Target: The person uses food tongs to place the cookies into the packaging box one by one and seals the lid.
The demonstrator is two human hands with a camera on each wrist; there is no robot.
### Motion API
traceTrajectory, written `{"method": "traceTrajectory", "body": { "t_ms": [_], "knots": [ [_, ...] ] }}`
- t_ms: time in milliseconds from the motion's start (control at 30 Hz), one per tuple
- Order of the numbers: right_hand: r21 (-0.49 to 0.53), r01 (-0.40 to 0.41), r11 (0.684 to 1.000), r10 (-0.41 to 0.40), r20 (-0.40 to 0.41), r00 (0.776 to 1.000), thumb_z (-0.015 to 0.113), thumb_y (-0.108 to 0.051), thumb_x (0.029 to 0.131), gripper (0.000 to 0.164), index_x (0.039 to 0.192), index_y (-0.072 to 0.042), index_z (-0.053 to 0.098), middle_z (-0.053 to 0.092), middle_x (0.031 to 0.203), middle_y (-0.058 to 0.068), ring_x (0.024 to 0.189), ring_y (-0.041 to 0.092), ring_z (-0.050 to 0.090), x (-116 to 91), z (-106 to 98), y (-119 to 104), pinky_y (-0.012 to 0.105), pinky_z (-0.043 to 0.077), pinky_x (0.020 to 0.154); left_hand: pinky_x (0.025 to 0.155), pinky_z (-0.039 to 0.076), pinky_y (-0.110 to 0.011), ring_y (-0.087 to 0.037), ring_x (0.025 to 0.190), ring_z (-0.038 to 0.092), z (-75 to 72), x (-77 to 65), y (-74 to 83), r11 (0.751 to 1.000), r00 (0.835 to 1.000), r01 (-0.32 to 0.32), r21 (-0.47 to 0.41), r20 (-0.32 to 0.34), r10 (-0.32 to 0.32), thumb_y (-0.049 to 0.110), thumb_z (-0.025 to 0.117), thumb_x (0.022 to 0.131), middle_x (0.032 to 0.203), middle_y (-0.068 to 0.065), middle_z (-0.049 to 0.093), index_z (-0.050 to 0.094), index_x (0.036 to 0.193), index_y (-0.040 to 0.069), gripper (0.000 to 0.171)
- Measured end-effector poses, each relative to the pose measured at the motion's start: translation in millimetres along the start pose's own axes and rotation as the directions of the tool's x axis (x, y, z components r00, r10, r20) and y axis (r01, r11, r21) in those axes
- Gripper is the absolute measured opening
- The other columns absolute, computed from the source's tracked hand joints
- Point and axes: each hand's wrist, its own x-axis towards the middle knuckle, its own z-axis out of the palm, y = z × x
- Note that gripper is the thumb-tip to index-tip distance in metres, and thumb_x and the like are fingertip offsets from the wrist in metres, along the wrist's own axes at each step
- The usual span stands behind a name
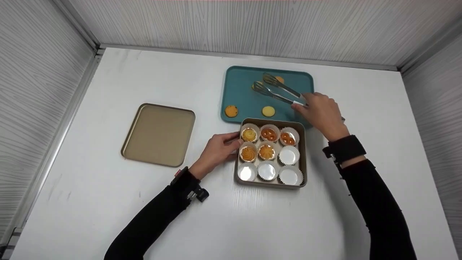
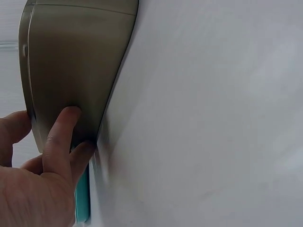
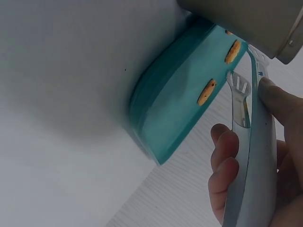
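Observation:
A square tan tin stands on the table with paper cups inside. Several cups hold cookies, among them pretzel-shaped ones and swirled ones; other cups show bare white bottoms. My left hand holds the tin's left side, thumb at the rim and fingers against the outer wall. In my right hand are white-handled tongs, their slotted heads spread apart over the teal tray. Beneath the tong heads, two cookies are partly hidden.
Nearer the tray's front edge lie an orange cookie and a pale yellow round one. The tin stands right at that front edge. To the left on the white table is a flat tan lid. Pale wood-grain panels border the table.

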Motion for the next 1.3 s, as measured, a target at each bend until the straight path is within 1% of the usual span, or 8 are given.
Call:
{"method": "traceTrajectory", "body": {
  "t_ms": [100,233,333,600,833,967,1067,1300],
  "knots": [
    [-0.002,0.003,1.0,-0.003,0.014,1.0,0.072,-0.037,0.099,0.053,0.127,0.008,0.068,0.072,0.097,0.026,0.077,0.036,0.067,2.8,2.7,-1.8,0.054,0.055,0.064,0.102,0.052,-0.033,-0.02,0.123,0.065,0.4,-0.2,0.3,0.998,0.999,-0.017,0.067,-0.037,0.019,0.026,0.069,0.1,0.135,-0.013,0.068,0.063,0.14,0.0,0.048],
    [-0.008,0.001,1.0,-0.001,0.02,1.0,0.071,-0.038,0.1,0.05,0.123,0.007,0.07,0.071,0.094,0.025,0.076,0.036,0.066,4.5,6.0,-4.0,0.054,0.054,0.063,0.1,0.053,-0.034,-0.018,0.118,0.067,1.4,0.2,0.9,0.982,0.996,-0.03,0.188,-0.081,0.046,0.031,0.069,0.099,0.128,-0.009,0.072,0.068,0.136,0.004,0.046],
    [-0.018,-0.003,1.0,0.003,0.016,1.0,0.071,-0.038,0.1,0.049,0.12,0.006,0.07,0.071,0.094,0.025,0.078,0.039,0.067,4.8,7.9,-5.1,0.055,0.054,0.064,0.097,0.055,-0.035,-0.018,0.114,0.069,1.8,-0.2,2.3,0.976,0.995,-0.025,0.218,-0.09,0.046,0.032,0.069,0.099,0.124,-0.008,0.074,0.068,0.137,0.006,0.046],
    [-0.042,0.015,0.999,-0.016,-0.009,1.0,0.069,-0.04,0.1,0.052,0.129,0.004,0.068,0.071,0.105,0.029,0.086,0.047,0.069,2.0,15.8,-3.8,0.059,0.057,0.07,0.103,0.052,-0.037,-0.022,0.118,0.068,0.9,-1.7,7.4,0.988,0.996,-0.032,0.153,-0.078,0.045,0.026,0.07,0.099,0.126,-0.01,0.072,0.067,0.137,0.003,0.045],
    [-0.042,0.041,0.998,-0.043,-0.044,0.998,0.067,-0.04,0.102,0.054,0.131,0.006,0.066,0.071,0.104,0.03,0.081,0.048,0.069,-4.2,24.6,1.4,0.059,0.057,0.069,0.105,0.05,-0.038,-0.023,0.119,0.067,1.0,0.0,7.5,0.984,0.993,-0.048,0.169,-0.098,0.065,0.023,0.07,0.098,0.124,-0.011,0.073,0.069,0.134,0.002,0.042],
    [-0.014,0.053,0.998,-0.054,-0.067,0.996,0.067,-0.039,0.102,0.042,0.106,0.003,0.07,0.069,0.085,0.022,0.074,0.043,0.068,-5.9,25.9,3.6,0.057,0.055,0.063,0.106,0.049,-0.037,-0.023,0.121,0.066,0.8,1.0,6.7,0.983,0.993,-0.039,0.179,-0.105,0.058,0.024,0.069,0.098,0.123,-0.011,0.074,0.069,0.134,0.002,0.042],
    [0.006,0.046,0.999,-0.045,-0.06,0.997,0.066,-0.04,0.102,0.039,0.088,-0.004,0.062,0.061,0.072,0.014,0.068,0.037,0.064,-7.4,25.9,5.1,0.053,0.052,0.058,0.106,0.049,-0.037,-0.022,0.122,0.066,0.6,1.6,6.3,0.982,0.993,-0.036,0.187,-0.104,0.057,0.025,0.069,0.098,0.123,-0.01,0.074,0.069,0.134,0.002,0.043],
    [0.052,0.007,0.999,-0.006,-0.032,0.999,0.066,-0.039,0.102,0.036,0.095,-0.004,0.067,0.065,0.076,0.013,0.07,0.034,0.064,-10.8,25.3,7.7,0.05,0.053,0.062,0.106,0.049,-0.037,-0.022,0.121,0.066,-0.3,1.9,6.8,0.98,0.993,-0.054,0.193,-0.093,0.073,0.026,0.069,0.098,0.125,-0.01,0.073,0.069,0.135,0.003,0.043]
  ]
}}
